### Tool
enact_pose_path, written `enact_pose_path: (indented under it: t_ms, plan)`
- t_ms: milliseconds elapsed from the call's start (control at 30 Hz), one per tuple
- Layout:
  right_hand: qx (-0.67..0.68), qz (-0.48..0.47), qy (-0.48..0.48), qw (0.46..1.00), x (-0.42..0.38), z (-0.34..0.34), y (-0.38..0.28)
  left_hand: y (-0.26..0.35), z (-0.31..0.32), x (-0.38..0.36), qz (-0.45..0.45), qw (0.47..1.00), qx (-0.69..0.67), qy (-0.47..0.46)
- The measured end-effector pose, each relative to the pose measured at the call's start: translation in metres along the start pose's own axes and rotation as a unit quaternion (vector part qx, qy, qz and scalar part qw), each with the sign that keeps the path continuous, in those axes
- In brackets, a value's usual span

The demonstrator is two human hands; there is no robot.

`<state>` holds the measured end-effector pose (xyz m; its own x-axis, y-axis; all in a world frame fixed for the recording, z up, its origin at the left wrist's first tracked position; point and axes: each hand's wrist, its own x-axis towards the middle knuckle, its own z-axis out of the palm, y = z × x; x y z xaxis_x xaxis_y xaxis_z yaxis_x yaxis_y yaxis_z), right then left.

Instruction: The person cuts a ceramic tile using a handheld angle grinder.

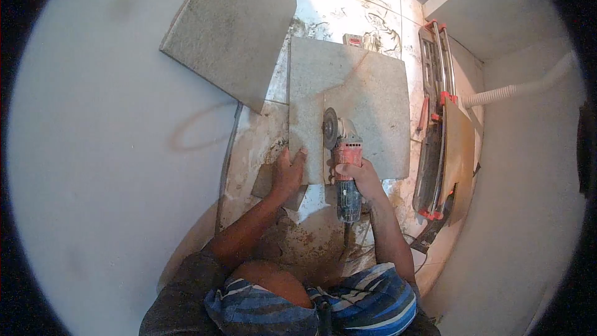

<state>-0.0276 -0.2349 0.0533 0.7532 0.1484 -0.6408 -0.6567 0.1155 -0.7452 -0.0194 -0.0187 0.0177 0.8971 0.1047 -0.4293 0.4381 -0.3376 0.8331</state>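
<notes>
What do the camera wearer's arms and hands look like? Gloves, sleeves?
Left hand and right hand: no gloves. Forearms bare, no watch or wristband visible. Left sleeve: dark, plain, ending near the elbow. Right sleeve's end: can't tell.

Narrow gap, slab (379, 106) to tile cutter (428, 171)

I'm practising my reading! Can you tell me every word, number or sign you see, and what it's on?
No text can be read for sure.
Grinder: pale marks on its dark end, too small and blurred to read.
Small thing with a red patch, past the tile: any writing there is too blurred to read.
</notes>
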Motion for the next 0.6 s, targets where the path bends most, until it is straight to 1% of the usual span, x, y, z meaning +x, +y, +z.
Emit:
enact_pose_path:
  t_ms: [100, 167, 200, 267, 367, 400, 467, 567, 600]
  plan:
    - [0.010, 0.015, 0.001, 1.000, -0.002, 0.005, -0.007, 0.004, -0.003, -0.001, 0.013, 0.999, -0.027, -0.021]
    - [0.007, 0.013, 0.007, 1.000, 0.000, 0.003, -0.006, 0.000, 0.000, 0.001, -0.013, 1.000, 0.002, -0.009]
    - [0.006, 0.012, 0.007, 1.000, 0.000, 0.005, -0.010, -0.003, 0.001, 0.002, -0.013, 1.000, 0.002, -0.008]
    - [0.007, 0.023, 0.020, 1.000, -0.003, 0.008, -0.017, -0.009, 0.002, 0.001, 0.040, 0.999, -0.022, -0.006]
    - [0.005, 0.009, 0.008, 1.000, 0.003, 0.006, -0.018, -0.012, 0.004, 0.002, 0.041, 0.999, -0.018, 0.011]
    - [0.004, 0.009, 0.007, 1.000, 0.005, 0.005, -0.017, -0.016, 0.005, 0.003, 0.040, 0.999, -0.018, 0.012]
    - [0.001, -0.003, 0.008, 1.000, 0.009, 0.004, -0.016, -0.025, 0.009, 0.007, 0.002, 0.999, -0.053, -0.009]
    - [0.026, 0.006, 0.006, 1.000, 0.009, 0.007, -0.021, -0.044, 0.018, 0.015, -0.001, 0.996, -0.091, -0.018]
    - [0.026, 0.006, 0.006, 1.000, 0.009, 0.008, -0.023, -0.038, 0.015, 0.012, -0.001, 0.996, -0.092, -0.017]
